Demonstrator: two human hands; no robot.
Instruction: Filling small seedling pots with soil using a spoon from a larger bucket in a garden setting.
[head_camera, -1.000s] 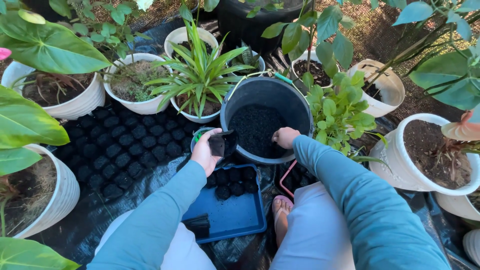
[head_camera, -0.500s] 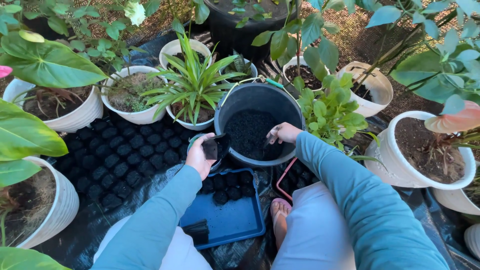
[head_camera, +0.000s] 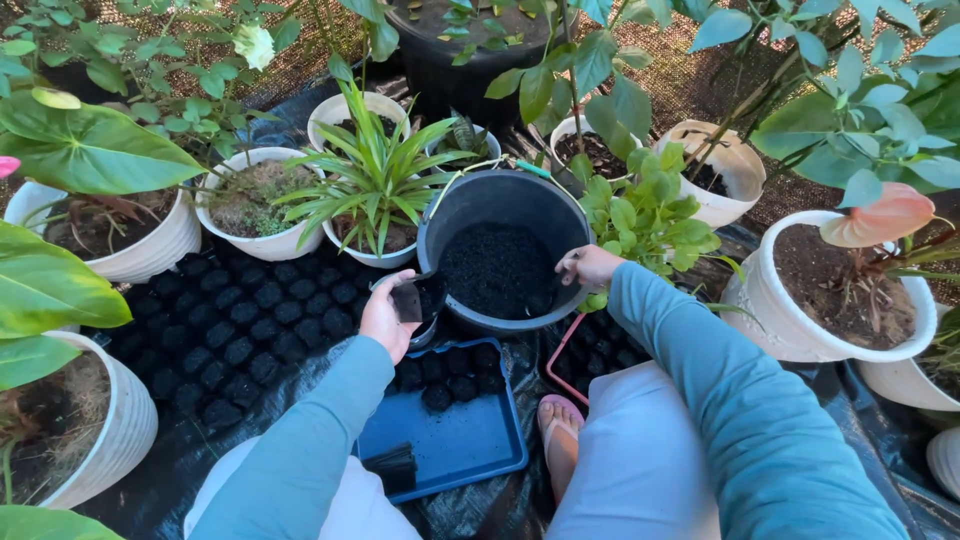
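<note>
Item, my left hand (head_camera: 385, 315): fingers closed around a small black planting bag (head_camera: 408, 300), held upright just beside the outer left wall of the black bucket (head_camera: 455, 190), above the far left corner of the blue tray (head_camera: 455, 440). Item, my right hand (head_camera: 587, 266): it rested at the bucket's right rim, fingers curled over the edge; whether they pinched anything I could not tell. Item, bucket: partly filled with dark soil (head_camera: 498, 265), standing on black ground sheeting (head_camera: 300, 375) in front of my knees. Item, blue tray: it held two short rows of filled black bags (head_camera: 455, 368) along its far edge, and a flat stack of empty bags (head_camera: 395, 467) at its near left corner. Item, a large block of filled black bags (head_camera: 225, 330), set in rows on the sheeting, left of the tray. Item, white pots: one with a spiky green plant (head_camera: 375, 190) touching the bucket's left side, one with bare soil (head_camera: 830, 290) well to the right. Item, my foot in a pink sandal (head_camera: 560, 425), just right of the tray.
</note>
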